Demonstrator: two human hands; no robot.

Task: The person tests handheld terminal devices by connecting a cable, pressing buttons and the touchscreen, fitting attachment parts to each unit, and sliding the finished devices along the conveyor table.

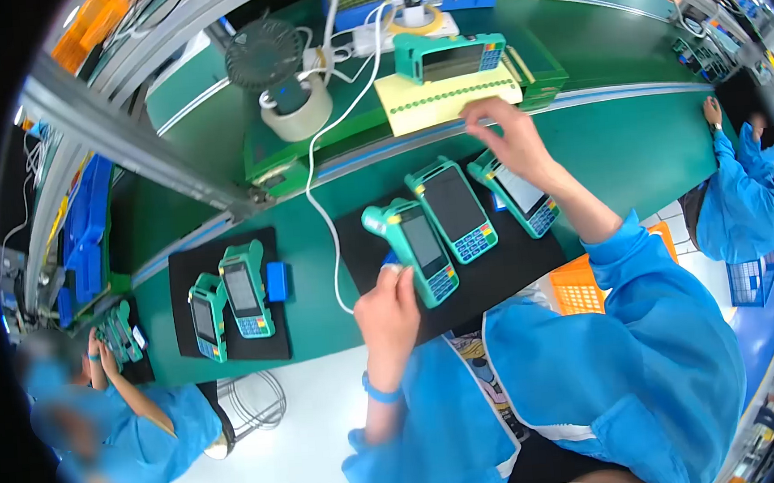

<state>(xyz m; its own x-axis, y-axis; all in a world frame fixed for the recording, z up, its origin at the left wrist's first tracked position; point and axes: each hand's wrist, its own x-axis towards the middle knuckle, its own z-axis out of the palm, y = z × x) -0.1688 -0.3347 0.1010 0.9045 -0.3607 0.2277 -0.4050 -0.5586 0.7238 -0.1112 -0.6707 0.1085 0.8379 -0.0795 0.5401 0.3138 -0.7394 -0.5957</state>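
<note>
1. Lower centre of the frame: the left hand [388, 318] has thumb and fingertips drawn together; a small blue object [390, 258] shows there, but I cannot tell whether it is held.
2. Just beside it, a green handheld terminal with dark screen and blue keypad [422, 242] lies tilted on a black rectangular mat [502, 278].
3. Centre: two similar green terminals, a middle one [454, 210] and a right one [528, 200], lie alongside.
4. Upper centre-right: the right hand [515, 147], thumb and forefinger apart, reaches a pale-yellow sheet with green dots [449, 104]; contact is unclear.
5. Top centre: another green terminal lying sideways [451, 59] sits at that sheet's far edge.
</note>
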